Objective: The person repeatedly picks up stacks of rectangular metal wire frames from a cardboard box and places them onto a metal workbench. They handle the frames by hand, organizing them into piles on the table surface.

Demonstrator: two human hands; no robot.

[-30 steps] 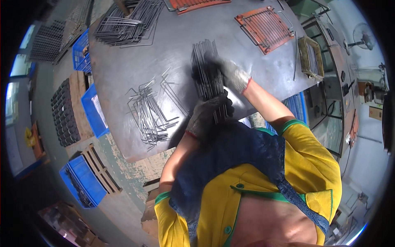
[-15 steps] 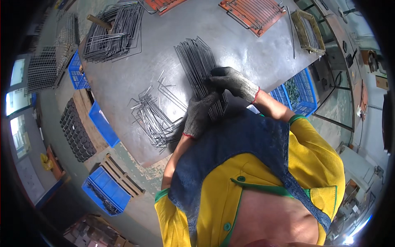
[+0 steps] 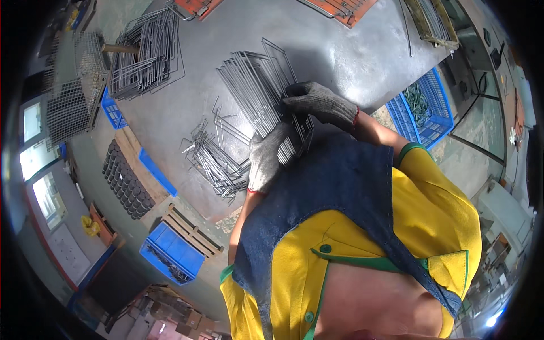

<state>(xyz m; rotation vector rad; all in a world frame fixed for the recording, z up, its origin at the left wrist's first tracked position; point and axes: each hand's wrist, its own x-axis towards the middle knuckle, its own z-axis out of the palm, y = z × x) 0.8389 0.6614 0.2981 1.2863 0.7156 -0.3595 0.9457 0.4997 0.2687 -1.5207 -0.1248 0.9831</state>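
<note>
A bundle of bent steel wire frames (image 3: 247, 85) lies in front of me on the metal table, its near end close to my apron. My left hand (image 3: 267, 156), in a grey knit glove, is closed around the bundle's near left side. Also gloved, my right hand (image 3: 322, 105) grips the right side, thumb and fingers on the wires. A couple of frames (image 3: 276, 56) stand apart from the rest at the far right. Left of the bundle is a loose heap of smaller bent wire pieces (image 3: 212, 161). Some fingertips are hidden among the wires.
A large pile of wire frames (image 3: 150, 54) sits at the table's (image 3: 198, 73) far left. Orange slatted fixtures (image 3: 343, 8) lie at the far edge, near a wooden-sided box (image 3: 433, 22). Blue crates (image 3: 439, 122) stand beyond the right edge and on the floor at left.
The bundle has fanned wider, with frames at the right now split from the others. Both hands stay on it. The view has shifted, moving the far fixtures upward.
</note>
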